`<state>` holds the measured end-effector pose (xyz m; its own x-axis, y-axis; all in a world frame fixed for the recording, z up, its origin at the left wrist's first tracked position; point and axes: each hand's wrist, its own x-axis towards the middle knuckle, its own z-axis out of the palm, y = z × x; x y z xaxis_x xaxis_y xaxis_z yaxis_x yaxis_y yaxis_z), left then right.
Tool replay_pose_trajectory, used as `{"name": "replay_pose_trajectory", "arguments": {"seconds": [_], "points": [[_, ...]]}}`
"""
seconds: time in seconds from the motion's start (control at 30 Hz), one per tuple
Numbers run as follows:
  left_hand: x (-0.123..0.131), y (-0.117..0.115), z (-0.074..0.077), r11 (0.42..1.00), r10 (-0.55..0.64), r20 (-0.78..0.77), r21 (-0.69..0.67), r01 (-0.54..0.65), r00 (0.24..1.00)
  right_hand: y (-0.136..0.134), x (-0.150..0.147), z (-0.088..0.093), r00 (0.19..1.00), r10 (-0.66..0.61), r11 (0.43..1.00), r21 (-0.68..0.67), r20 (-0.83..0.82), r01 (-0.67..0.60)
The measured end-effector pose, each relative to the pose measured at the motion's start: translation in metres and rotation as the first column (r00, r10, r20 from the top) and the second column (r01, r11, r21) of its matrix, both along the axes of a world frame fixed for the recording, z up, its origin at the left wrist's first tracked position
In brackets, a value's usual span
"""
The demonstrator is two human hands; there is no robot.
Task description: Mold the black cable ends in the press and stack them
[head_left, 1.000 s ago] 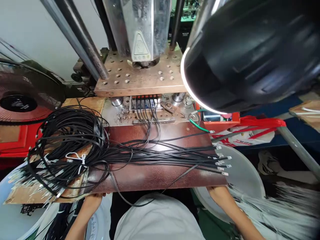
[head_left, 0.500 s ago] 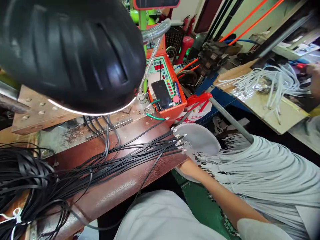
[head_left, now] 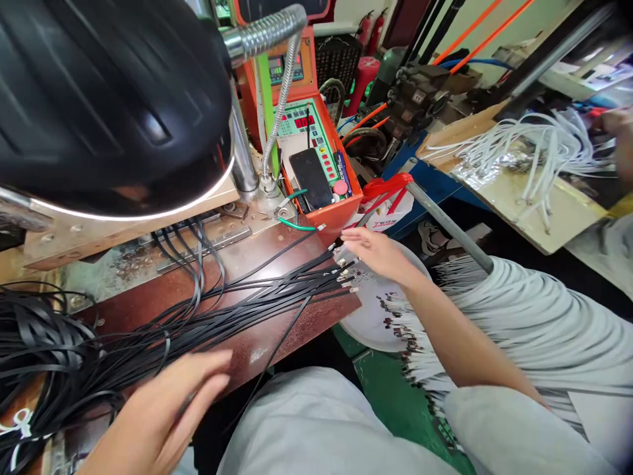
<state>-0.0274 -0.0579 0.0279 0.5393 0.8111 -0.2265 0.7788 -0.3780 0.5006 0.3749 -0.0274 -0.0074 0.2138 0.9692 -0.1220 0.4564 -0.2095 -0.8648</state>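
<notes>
Black flat cables [head_left: 173, 330] fan across the rust-brown bench [head_left: 267, 343] — the blurred left hand [head_left: 158, 415] hovers open, holding nothing, while the right hand [head_left: 380, 257], fingers spread and empty, sits just beside the metal terminals [head_left: 343, 270], where a careless brush could tangle the loose ends.

Your left hand [head_left: 163, 412] open, blurred, above black cables [head_left: 198, 316] near front edge of brown bench [head_left: 262, 346]. Right hand [head_left: 378, 254] open, just beside crimped metal ends [head_left: 343, 270] at bench's right corner. White plastic tub [head_left: 368, 330] beneath right hand.
</notes>
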Motion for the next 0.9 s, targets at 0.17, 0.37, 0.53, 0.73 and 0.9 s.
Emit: {"name": "replay_pose_trajectory", "arguments": {"seconds": [0.17, 0.37, 0.53, 0.73, 0.9], "points": [[0.095, 0.069, -0.002, 0.935, -0.282, 0.078, 0.246, 0.255, 0.956, 0.017, 0.0, -0.025, 0.978, -0.03, 0.992, -0.126, -0.208, 0.004], [0.135, 0.087, -0.025, 0.875, -0.389, -0.049, 0.292, 0.385, 0.92, 0.0, -0.003, -0.011, 0.983, -0.02, 0.994, 0.105, -0.181, 0.04], [0.157, 0.098, -0.023, 0.881, -0.42, -0.121, 0.185, 0.436, 0.899, 0.004, -0.004, 0.004, 0.994, 0.011, 0.985, 0.17, -0.113, 0.008], [0.165, 0.108, -0.018, 0.896, -0.44, -0.08, 0.029, 0.443, 0.895, 0.007, 0.001, 0.003, 0.989, 0.077, 0.983, 0.176, -0.128, -0.053], [0.165, 0.12, -0.012, 0.907, -0.415, 0.024, -0.073, 0.416, 0.909, 0.008, 0.013, -0.01, 0.994, 0.059, 0.998, 0.029, -0.092, -0.057]]}}
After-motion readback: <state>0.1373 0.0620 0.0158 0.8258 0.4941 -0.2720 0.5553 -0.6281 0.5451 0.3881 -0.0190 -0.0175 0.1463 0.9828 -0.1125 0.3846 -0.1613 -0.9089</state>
